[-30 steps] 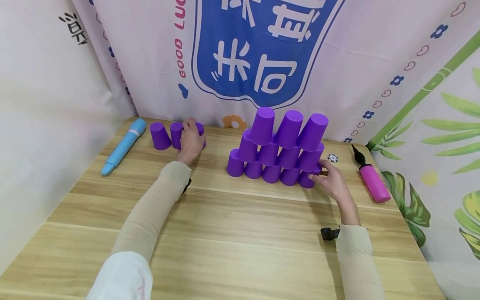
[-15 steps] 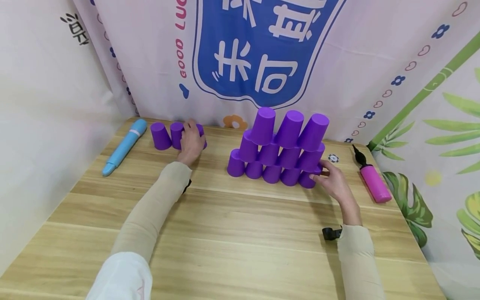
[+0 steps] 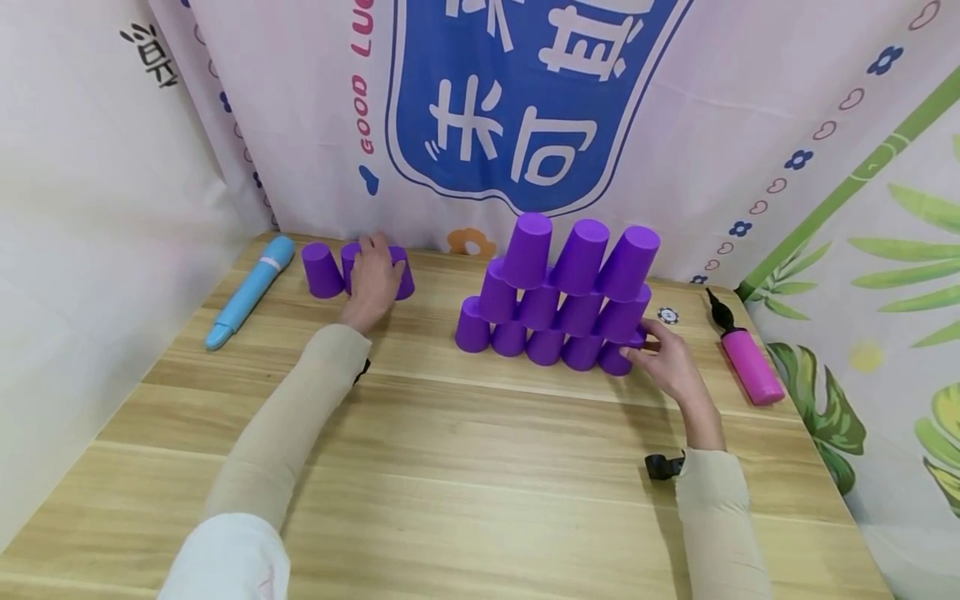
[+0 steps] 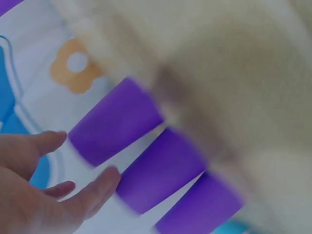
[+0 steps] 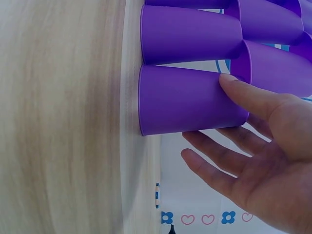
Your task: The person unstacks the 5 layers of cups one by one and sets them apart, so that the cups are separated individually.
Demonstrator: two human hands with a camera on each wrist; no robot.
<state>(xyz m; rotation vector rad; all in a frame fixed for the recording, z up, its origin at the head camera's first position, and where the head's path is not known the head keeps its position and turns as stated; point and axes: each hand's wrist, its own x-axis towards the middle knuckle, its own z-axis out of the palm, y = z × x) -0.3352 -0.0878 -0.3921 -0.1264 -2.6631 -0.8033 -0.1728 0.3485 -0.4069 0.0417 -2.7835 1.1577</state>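
Three purple cups stand upside down in a row at the table's back left: a left cup (image 3: 321, 271), a middle cup (image 4: 163, 170) and a right cup (image 4: 117, 122). My left hand (image 3: 375, 283) is over the middle and right ones, partly hiding them; in the left wrist view its fingers are spread, tips close to the cup bases. To the right rises a tiered wall of upside-down purple cups (image 3: 577, 312), three on top. My right hand (image 3: 666, 362) holds the bottom-row end cup (image 5: 190, 100), thumb on the near side and fingers on the other.
A light-blue stick-shaped tool (image 3: 251, 292) lies at the table's left edge. On the right are a pink hand pump (image 3: 750, 367) with a black nozzle and a small round chip (image 3: 667, 316). A printed curtain (image 3: 300, 100) hangs right behind the table.
My left hand has shifted a little leftward, from the right cup toward the middle one, so more of the right cup shows. My right hand and the tiered cups stay put.
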